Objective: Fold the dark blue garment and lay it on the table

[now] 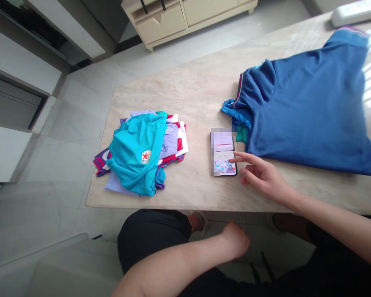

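A smartphone [224,154] lies face up on the table with its screen lit; part of the picture there is blurred out. My right hand [262,179] is over the phone's right edge, index finger stretched onto or just above the screen, the other fingers loosely bent and apart. It holds nothing. Below the table's near edge, my left hand [236,239] hangs between my knees, curled into a loose fist with no object showing. To the left of the phone sits a pile of folded clothes, topped by a turquoise T-shirt [136,152] with a red and white emblem.
A large dark blue polo shirt [309,111] spreads over the right of the marble-patterned table [173,90], with blue and green cloth under its left side. A white object [355,14] rests at the far right corner. Beyond stands a cream cabinet [160,29].
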The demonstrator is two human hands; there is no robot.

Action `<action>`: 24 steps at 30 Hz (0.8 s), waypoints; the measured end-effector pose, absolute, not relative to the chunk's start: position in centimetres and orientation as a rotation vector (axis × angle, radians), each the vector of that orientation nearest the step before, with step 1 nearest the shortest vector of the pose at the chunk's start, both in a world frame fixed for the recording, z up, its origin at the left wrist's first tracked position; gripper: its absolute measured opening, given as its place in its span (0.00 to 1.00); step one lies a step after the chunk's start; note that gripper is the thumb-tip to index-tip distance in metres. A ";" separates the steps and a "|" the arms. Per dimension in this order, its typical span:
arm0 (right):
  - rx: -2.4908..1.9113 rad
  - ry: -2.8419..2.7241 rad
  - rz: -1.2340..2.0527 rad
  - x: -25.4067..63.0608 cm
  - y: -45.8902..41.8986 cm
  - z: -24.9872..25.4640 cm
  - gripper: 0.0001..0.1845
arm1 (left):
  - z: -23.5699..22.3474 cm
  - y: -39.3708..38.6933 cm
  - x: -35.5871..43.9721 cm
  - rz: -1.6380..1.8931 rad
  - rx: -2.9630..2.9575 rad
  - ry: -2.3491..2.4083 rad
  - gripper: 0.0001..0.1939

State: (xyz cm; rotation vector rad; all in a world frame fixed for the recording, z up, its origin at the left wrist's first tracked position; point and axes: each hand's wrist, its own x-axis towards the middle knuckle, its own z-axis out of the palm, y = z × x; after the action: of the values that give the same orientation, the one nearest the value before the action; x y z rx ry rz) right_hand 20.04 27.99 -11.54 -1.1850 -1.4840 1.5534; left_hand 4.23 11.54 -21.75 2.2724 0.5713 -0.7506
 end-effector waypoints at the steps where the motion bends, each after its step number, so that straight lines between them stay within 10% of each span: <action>1: -1.186 -1.485 1.550 20.0 28.0 -11.5 0.28 | -21.8 11.5 4.2 -0.746 2.276 0.575 0.12; 24: -1.215 -1.443 1.531 20.0 28.1 -11.5 0.29 | -22.0 11.4 4.2 -0.704 2.296 0.577 0.11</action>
State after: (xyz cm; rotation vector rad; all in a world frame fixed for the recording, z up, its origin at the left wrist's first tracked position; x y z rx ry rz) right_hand 20.01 28.05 -11.49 -1.2147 -1.4433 1.5313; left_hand 4.18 11.41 -21.97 2.2958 0.5769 -0.7042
